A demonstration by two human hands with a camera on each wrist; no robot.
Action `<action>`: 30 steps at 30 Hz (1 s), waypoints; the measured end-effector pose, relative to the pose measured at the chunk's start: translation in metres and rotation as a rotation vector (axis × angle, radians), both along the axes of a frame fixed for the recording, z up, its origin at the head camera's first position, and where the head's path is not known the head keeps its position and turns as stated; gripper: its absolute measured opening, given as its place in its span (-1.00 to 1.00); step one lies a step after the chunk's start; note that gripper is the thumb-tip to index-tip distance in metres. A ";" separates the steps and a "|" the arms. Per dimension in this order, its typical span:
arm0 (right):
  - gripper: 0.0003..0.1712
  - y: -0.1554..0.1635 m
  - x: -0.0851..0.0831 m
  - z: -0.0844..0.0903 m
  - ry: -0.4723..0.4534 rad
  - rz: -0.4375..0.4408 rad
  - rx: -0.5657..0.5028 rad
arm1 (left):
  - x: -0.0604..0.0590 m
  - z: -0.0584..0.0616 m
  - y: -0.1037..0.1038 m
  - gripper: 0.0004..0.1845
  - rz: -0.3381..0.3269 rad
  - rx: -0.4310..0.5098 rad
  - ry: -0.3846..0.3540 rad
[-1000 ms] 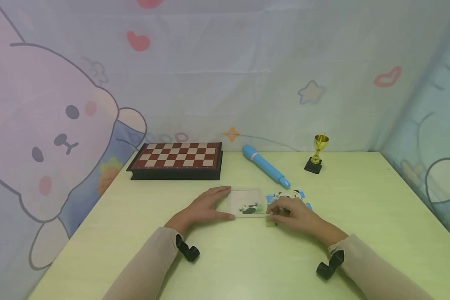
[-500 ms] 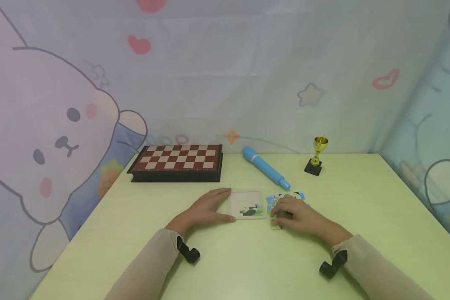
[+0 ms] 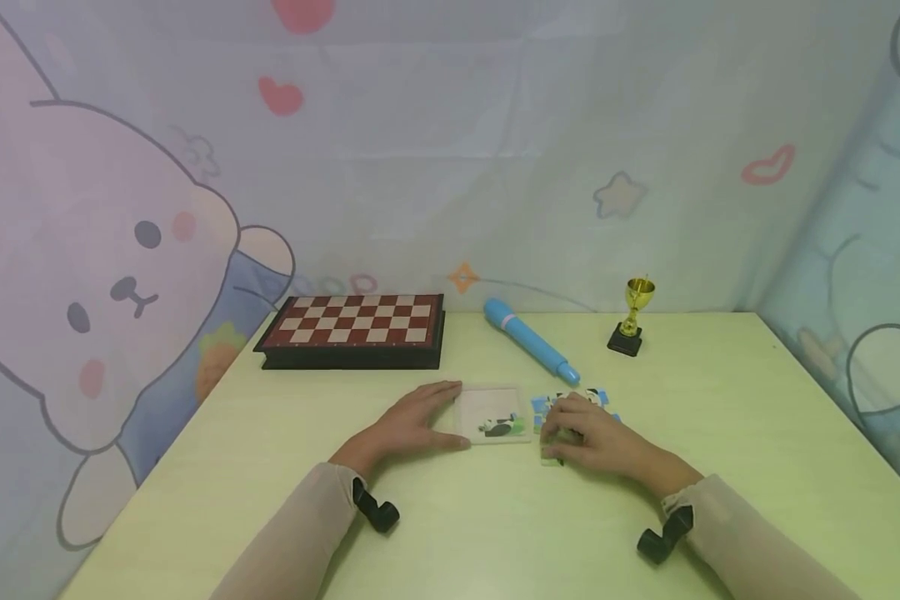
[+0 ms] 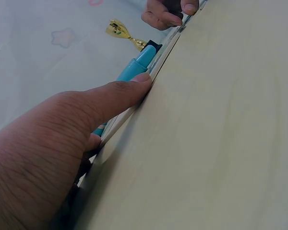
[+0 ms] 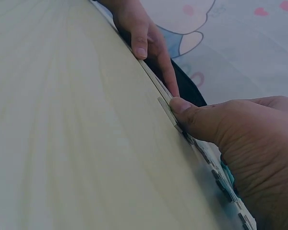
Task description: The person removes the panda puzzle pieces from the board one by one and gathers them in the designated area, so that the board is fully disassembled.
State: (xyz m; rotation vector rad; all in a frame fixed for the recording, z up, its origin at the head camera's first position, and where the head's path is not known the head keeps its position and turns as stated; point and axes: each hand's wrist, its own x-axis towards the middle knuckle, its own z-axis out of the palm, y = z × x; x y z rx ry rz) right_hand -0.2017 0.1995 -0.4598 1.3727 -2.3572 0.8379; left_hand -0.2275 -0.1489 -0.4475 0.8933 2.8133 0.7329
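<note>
While my left hand (image 3: 408, 421) lies flat on the green table (image 3: 720, 467), its straight fingers and thumb bracket the left edge of the clear puzzle tray (image 3: 492, 414), thumb along the near side and fingertips at the far corner; it steadies the tray and holds nothing. From the left wrist view my thumb (image 4: 129, 91) presses against the tray's thin edge.

My right hand (image 3: 588, 433) sits just right of the tray, fingers curled down over the loose puzzle pieces (image 3: 570, 400) that lie touching the tray's right side. My thumb (image 5: 182, 108) pinches a small pale piece (image 5: 165, 109) at the table surface, close to the tray's near right corner; from the head view that piece shows only as a sliver under my fingers. Blue and black-and-white pieces peek out beyond my knuckles.

Inside the tray, a panda picture on green (image 3: 501, 427) fills the lower right part; the remainder shows pale.

Beyond the tray, well apart from it, a closed chessboard (image 3: 352, 321) lies to the left rear. A blue pen-shaped tube (image 3: 531, 340) lies slantwise behind the tray, its thin end near the loose pieces. To the right rear of the tray stands a small gold trophy (image 3: 633, 317) on a black base. A cartoon-printed curtain (image 3: 120, 250) hangs behind the table.
</note>
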 end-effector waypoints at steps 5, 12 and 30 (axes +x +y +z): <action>-0.83 0.001 0.000 -0.002 -0.008 0.007 -0.004 | 0.001 -0.002 0.001 0.06 0.007 -0.010 0.000; -0.82 0.000 -0.001 -0.002 0.024 0.050 -0.033 | 0.002 0.000 0.001 0.05 0.012 -0.005 -0.005; -0.80 -0.002 0.000 0.002 0.046 0.056 -0.104 | 0.000 -0.002 0.001 0.06 -0.006 -0.013 0.012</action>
